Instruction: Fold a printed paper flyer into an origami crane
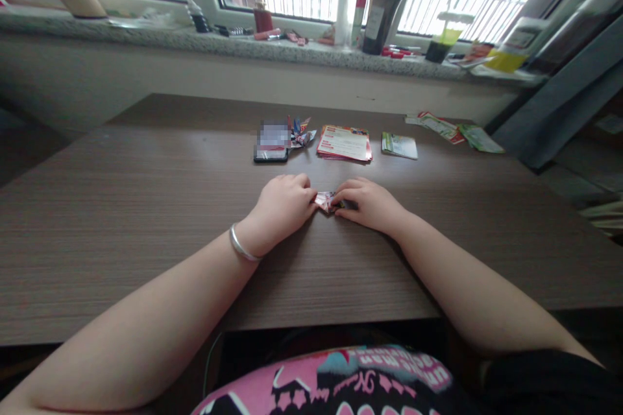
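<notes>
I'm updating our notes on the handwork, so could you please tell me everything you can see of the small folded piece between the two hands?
The folded piece looks like printed paper, whitish and pinkish with darker patches toward its right. It is small and creased, with angular edges. The left hand pinches its left end; the right hand holds its right side, partly hiding it. It sits low over the tabletop; whether it touches is unclear.
</notes>
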The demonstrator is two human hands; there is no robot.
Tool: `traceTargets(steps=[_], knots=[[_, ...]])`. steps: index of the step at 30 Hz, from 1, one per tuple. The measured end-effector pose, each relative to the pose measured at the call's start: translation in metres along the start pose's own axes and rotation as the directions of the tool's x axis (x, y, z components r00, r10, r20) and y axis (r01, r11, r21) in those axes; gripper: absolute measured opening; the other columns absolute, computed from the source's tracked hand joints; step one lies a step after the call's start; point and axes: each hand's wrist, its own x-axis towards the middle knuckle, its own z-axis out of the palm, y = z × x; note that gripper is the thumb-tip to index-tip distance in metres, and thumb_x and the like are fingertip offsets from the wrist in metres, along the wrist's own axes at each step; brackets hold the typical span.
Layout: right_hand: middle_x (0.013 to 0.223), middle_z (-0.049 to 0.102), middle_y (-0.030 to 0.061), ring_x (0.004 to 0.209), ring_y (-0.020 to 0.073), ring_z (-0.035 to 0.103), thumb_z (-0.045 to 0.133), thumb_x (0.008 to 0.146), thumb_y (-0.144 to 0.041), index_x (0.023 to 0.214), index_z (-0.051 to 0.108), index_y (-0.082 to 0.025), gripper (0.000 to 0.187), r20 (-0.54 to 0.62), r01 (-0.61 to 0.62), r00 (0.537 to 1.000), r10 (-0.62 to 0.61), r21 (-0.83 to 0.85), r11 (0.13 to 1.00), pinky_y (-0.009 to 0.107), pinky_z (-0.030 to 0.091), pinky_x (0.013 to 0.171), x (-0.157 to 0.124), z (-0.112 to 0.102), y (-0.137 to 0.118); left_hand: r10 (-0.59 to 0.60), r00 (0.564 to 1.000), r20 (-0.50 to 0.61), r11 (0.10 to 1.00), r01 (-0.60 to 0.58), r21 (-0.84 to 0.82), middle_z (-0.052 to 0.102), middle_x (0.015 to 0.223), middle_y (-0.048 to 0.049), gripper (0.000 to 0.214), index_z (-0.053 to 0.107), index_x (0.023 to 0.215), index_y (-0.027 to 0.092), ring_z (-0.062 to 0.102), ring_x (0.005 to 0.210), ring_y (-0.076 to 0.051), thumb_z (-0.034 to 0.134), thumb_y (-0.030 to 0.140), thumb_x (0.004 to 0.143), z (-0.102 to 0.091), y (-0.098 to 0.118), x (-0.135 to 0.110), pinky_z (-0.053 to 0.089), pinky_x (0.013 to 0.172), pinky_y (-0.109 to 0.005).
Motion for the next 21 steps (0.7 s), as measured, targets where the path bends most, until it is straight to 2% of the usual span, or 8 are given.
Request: traceTargets(steps=[4,7,11,16,21], knots=[[0.103,0.070,0.0055,0.098,0.0214,0.060,0.062,0.089,-0.035,0.105,0.071,-0.024,0.022,-0.003,-0.011,1.000,0.010,-0.094,0.996,0.032,0.044,0.086,-0.001,-0.001,-0.003,0.081,0.997,0.011,0.996,-0.081,-0.047,0.067,0.093,-0.0074,0.026,0.072,0.098,0.020,0.064,0.083,-0.022,0.049,0.031,0.093,0.000,0.003,0.001,0.047,0.073,-0.034],[0.105,0.070,0.0055,0.098,0.0215,0.060,0.060,0.090,-0.038,0.106,0.072,-0.025,0.024,-0.004,0.002,1.000,-0.002,-0.142,0.990,0.032,0.043,0.084,-0.001,-0.001,-0.005,0.092,0.995,0.023,0.991,-0.089,-0.101,0.068,0.100,-0.0074,0.024,0.071,0.103,0.021,0.065,0.089,-0.022,0.051,0.029,0.092,0.001,0.003,0.001,0.049,0.077,-0.032],[0.104,0.070,0.0052,0.096,0.0210,0.061,0.053,0.093,-0.041,0.103,0.074,-0.027,0.027,-0.004,-0.003,1.000,0.002,-0.191,0.982,0.031,0.043,0.081,-0.003,0.000,-0.007,0.091,0.996,0.020,0.986,-0.087,-0.140,0.069,0.099,-0.0071,0.024,0.073,0.101,0.021,0.064,0.091,-0.021,0.052,0.030,0.093,0.004,-0.001,0.002,0.049,0.081,-0.032],[0.095,0.071,0.0034,0.092,0.0200,0.063,0.055,0.091,-0.033,0.099,0.074,-0.027,0.022,-0.049,-0.140,0.990,0.133,-0.179,0.974,0.028,0.043,0.071,-0.003,0.002,-0.007,0.056,0.998,-0.021,0.990,-0.058,-0.131,0.068,0.095,-0.0068,0.025,0.073,0.100,0.022,0.062,0.087,-0.022,0.055,0.037,0.091,0.009,-0.004,0.003,0.048,0.075,-0.032],[0.089,0.071,0.0029,0.079,0.0171,0.062,0.058,0.086,-0.030,0.087,0.073,-0.024,0.016,-0.071,-0.278,0.959,0.273,-0.086,0.957,0.027,0.041,0.065,0.001,0.005,-0.006,0.021,1.000,-0.009,0.990,-0.022,-0.138,0.068,0.088,-0.0073,0.026,0.074,0.090,0.020,0.062,0.084,-0.021,0.051,0.033,0.093,0.014,-0.008,0.006,0.047,0.072,-0.031]])
